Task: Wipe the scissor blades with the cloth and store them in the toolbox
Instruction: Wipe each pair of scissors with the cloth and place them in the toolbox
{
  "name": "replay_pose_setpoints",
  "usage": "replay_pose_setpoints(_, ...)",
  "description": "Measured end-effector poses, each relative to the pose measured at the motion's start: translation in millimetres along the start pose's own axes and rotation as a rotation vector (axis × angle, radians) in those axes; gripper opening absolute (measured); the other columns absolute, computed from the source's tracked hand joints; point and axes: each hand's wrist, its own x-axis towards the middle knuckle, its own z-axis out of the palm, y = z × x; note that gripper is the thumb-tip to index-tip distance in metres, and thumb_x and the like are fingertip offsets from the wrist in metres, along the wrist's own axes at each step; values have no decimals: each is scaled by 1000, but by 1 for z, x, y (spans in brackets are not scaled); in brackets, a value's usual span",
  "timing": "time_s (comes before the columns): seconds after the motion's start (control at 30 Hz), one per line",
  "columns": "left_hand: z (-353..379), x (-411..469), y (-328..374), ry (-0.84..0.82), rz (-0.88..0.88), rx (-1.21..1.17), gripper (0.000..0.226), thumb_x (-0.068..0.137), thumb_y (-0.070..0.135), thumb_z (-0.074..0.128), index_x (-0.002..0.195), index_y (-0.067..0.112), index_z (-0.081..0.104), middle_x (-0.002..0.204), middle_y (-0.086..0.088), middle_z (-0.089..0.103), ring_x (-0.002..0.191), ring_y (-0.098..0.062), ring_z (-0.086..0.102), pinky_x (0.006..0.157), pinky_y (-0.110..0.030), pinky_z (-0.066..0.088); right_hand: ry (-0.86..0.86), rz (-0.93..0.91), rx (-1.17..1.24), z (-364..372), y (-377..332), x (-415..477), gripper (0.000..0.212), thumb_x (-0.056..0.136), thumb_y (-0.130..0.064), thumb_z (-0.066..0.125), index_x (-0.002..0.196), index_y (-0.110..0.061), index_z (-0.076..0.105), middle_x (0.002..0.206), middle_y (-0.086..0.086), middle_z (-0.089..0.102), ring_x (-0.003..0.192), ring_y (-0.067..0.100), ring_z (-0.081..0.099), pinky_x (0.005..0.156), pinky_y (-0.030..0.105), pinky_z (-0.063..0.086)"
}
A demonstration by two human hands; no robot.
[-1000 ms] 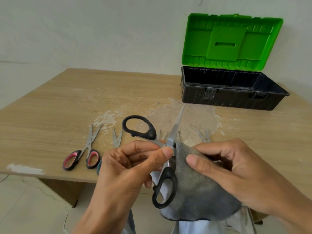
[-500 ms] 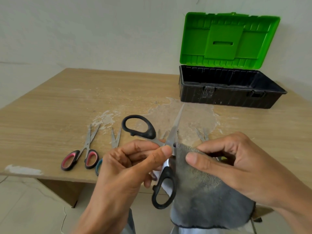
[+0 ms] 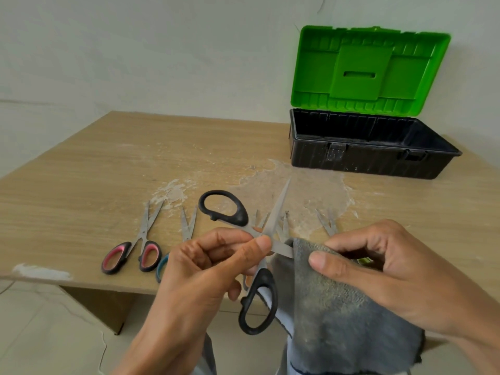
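While held above the near table (image 3: pixel 81 185) edge, black scissors (image 3: pixel 238 215): blades spread, one pointing far, other entering cloth (image 3: pixel 338 320).
Left hand (image 3: pixel 194 272): pinches scissors at pivot.
Right hand (image 3: pixel 392 269): pinches grey cloth around blade.
Toolbox (image 3: pixel 351 158): far right, lid up.
Pink scissors (image 3: pixel 148 255): near left, on table.

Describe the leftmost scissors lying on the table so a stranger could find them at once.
The wooden table carries an open green-lidded toolbox at its far right. By the near left edge lie the scissors, blades pointing away. Of the handles in view, only theirs are black with pink linings.
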Motion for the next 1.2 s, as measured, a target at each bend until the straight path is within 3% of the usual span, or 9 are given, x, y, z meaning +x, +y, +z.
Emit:
replay_pose_setpoints(0.13,3,-1,-1,-37,8,15,17,60,26,83,68,13,75,62,-8,65,49,-8,54,41,-17,39,20,6,23,7,-4,2,51,93,-53,64,63,-12,67,53,-6,36,49,9,34,54,15,33)
replay_pose_setpoints(0.27,1,0,3,-28,25,-2,17,58,25,82,68,13,75,60,-8,64,46,-7,52,41,-16,39,1,-9,3,5,-5,3,51,93,-54,62,67,-12,70,55,6,43,50,23,38,56,17,35)
replay_pose_setpoints(0.37,-1,0,2,-30,21,12,20,59,26,83,71,11,75,65,-12,66,48,-9,53,42,-18,40,24,-12,15,1,-5,0,59,92,-59,63,65,-6,69,53,2,36,47,11,33,54,13,34)
replay_pose_setpoints(0.47,4,-2,-2,-54,20,15,18,60,26,83,69,12,75,65,-10,67,48,-9,52,43,-17,40,16,-3,25,6,-8,1,52,93,-59,64,65,-16,74,52,-4,39,48,10,35,53,18,32)
replay_pose_setpoints(0.57,7,-2,-2,-45,31,21,18,59,26,82,68,11,75,60,-5,65,45,-7,50,42,-16,39,1,-23,-1,9,-11,4,44,92,-52,63,56,-26,63,52,-10,38,49,9,35,53,18,33)
replay_pose_setpoints(0.77,0,-3,1,-7,31,26,24,60,27,83,73,8,76,64,-10,67,47,-8,52,42,-16,40,5,-13,19,4,-8,-3,53,94,-54,63,58,-15,63,50,-8,37,45,3,33,51,13,31)
replay_pose_setpoints(0.93,8,-5,1,-39,47,27,21,59,27,82,71,11,76,59,-3,64,46,-6,50,43,-15,39,50,-28,14,11,-14,3,50,92,-51,64,59,-12,63,51,-5,37,48,14,36,51,29,32)
replay_pose_setpoints(1.1,1,-4,3,-20,37,21,22,59,27,83,72,10,76,62,-8,65,47,-7,51,42,-16,39,16,-22,-17,4,-13,-1,51,92,-48,65,60,-8,64,51,-8,36,46,5,33,52,11,31)
replay_pose_setpoints(1.2,-4,-3,1,-15,15,4,19,61,25,82,72,12,76,65,-8,67,49,-9,52,43,-17,40,26,4,3,1,-11,-5,49,89,-47,66,60,-8,67,49,-9,36,44,4,34,51,8,34)
